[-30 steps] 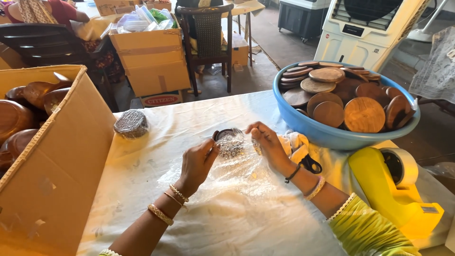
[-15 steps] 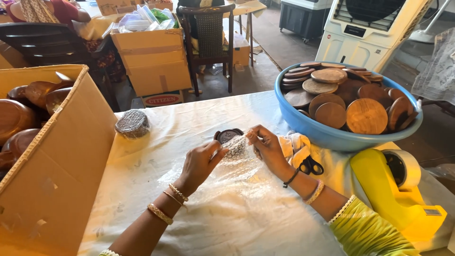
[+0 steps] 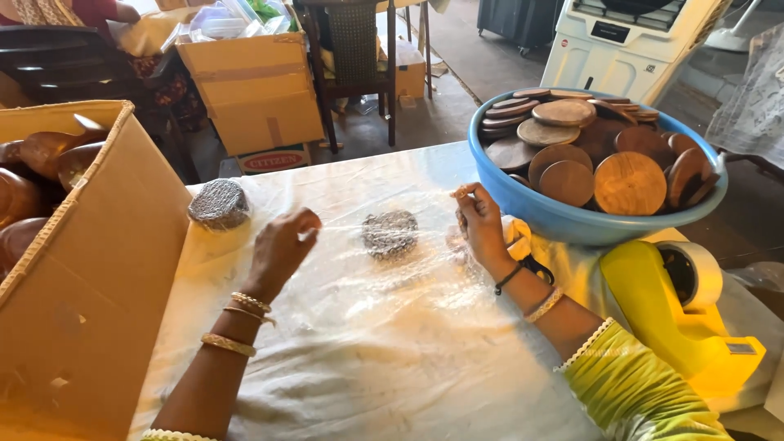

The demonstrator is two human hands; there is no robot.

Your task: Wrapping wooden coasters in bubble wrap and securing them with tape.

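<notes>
Stretching a clear bubble-wrap sheet [image 3: 384,278] across the bench [image 3: 359,384], both hands well apart, one at each side of it; left hand [image 3: 282,245] fingers curled, pinched on the sheet's left part, blurred so exact grip hard to confirm; right hand [image 3: 480,222] fingers closed on the sheet's right edge, just beside the blue tub [image 3: 572,220]; small round disc [image 3: 389,233] lies flat under or in the wrap, between the two hands, touching neither; second wrapped disc [image 3: 219,204] sits further left on the bench, near the cardboard box [image 3: 90,278]; that box stands at the left edge, dark wooden bowls [image 3: 33,175] inside; blue tub at right holds a pile of round wooden discs [image 3: 629,181], flat and overlapping; yellow tape dispenser [image 3: 686,318] in front of the tub, by the right forearm; scissors [image 3: 531,263] partly hidden behind the right wrist; bangles on both wrists; another cardboard box [image 3: 253,90] on the floor beyond the bench.
</notes>
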